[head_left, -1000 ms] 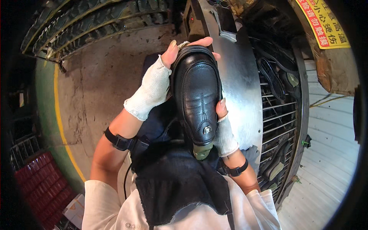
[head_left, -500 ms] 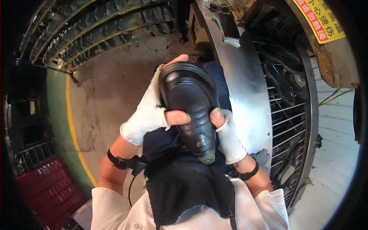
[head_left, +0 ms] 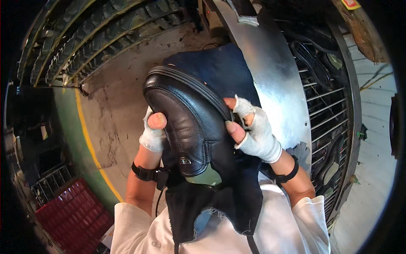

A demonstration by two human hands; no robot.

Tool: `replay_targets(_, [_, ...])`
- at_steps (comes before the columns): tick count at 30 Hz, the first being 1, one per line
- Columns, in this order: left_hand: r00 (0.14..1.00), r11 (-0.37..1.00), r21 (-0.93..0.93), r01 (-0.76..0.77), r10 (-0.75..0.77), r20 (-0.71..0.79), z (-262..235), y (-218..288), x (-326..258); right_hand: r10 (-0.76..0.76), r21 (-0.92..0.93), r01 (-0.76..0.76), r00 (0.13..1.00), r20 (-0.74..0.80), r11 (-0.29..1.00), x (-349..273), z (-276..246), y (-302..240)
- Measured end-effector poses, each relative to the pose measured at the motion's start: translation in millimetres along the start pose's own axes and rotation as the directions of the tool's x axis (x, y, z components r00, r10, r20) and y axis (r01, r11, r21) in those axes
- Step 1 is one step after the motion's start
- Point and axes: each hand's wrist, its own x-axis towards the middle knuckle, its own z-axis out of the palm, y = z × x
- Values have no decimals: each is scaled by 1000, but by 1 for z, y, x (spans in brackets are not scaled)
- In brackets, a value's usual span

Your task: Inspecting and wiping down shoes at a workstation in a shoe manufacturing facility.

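Observation:
A black leather shoe [head_left: 186, 116] is in front of my chest, its toe pointing away and tipped to the left. Its side and the edge of its dark sole [head_left: 196, 86] face up. A green shoe last [head_left: 205, 177] sticks out of the opening at the near end. My left hand [head_left: 153, 129], in a fingerless white glove, holds the shoe's left side; the thumb shows and the other fingers are hidden behind it. With thumb and fingers, my right hand [head_left: 256, 131], gloved the same way, grips the sole edge on the right.
A metal bench top [head_left: 275, 80] runs along my right. Beyond it is a barred rack [head_left: 325, 118] with dark soles [head_left: 311, 61] on it. Shelves of dark shoes [head_left: 114, 29] stand at the far left. A dark red ridged stack [head_left: 72, 211] lies at lower left.
The shoe has rolled so its side and sole edge show, with its toe swung left. My left hand has shifted behind it, and the right has moved to the sole edge.

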Motion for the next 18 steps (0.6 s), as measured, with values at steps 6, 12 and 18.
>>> replay_targets(6, [970,984,49,169,-158,-186,-25,-14,-8,-1,-51,2,1000,16,999,-25,-27,-8])
replay_targets(12, [1000,932,361,5,-12,18,87,20,29,174,198,-113,930,-323,974,41,-64,-41])
replay_targets(18, [967,667,731,-145,-59,247,118,23,29,56,-15,-55,993,99,998,59,-68,-66])
